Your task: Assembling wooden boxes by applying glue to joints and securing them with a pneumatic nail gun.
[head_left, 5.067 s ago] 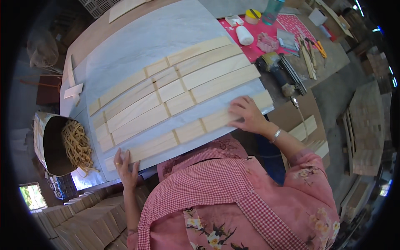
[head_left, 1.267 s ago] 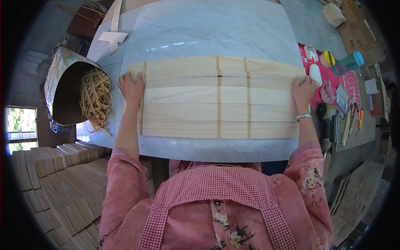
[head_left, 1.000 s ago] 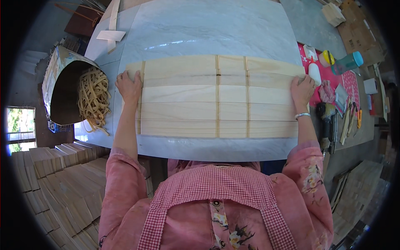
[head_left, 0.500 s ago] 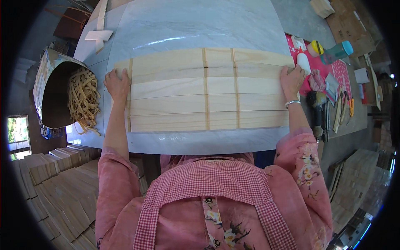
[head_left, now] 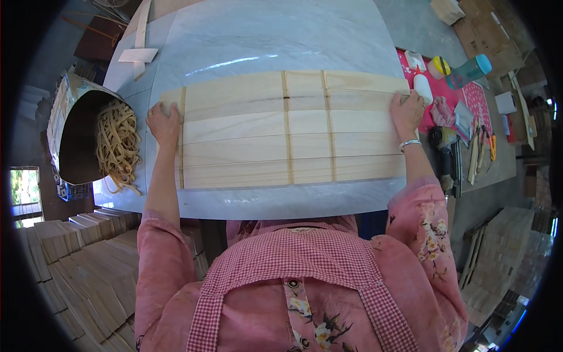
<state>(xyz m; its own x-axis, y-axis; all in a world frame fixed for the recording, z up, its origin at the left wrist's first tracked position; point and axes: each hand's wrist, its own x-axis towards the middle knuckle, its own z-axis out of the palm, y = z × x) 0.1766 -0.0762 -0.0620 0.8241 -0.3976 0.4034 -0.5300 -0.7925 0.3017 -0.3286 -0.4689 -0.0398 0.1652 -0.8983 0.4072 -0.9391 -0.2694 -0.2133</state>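
Observation:
Several pale wooden boards (head_left: 234, 123) lie edge to edge in a flat row on the table before me. Narrow brownish crosswise lines run over them; I cannot tell whether these are grooves or strips. My left hand (head_left: 163, 123) grips the left ends of the boards, its thumb on the near side and fingertips at the outer edge. At the right ends, my right hand (head_left: 407, 114) grips in the same way, a bangle on its wrist. Both hands rest near the row's far half. The undersides of the fingers are hidden.
The table (head_left: 275, 35) has a marbled light surface. A tipped container (head_left: 73, 129) at left spills tan curly strips (head_left: 117, 141). At right, a red mat (head_left: 444, 88) bears a white glue bottle (head_left: 422, 88), a teal-lidded jar (head_left: 469, 71) and tools. Stacked boards (head_left: 88, 258) stand lower left.
The view has shifted slightly. Both hands stay on the ends of the boards, and the row looks much the same.

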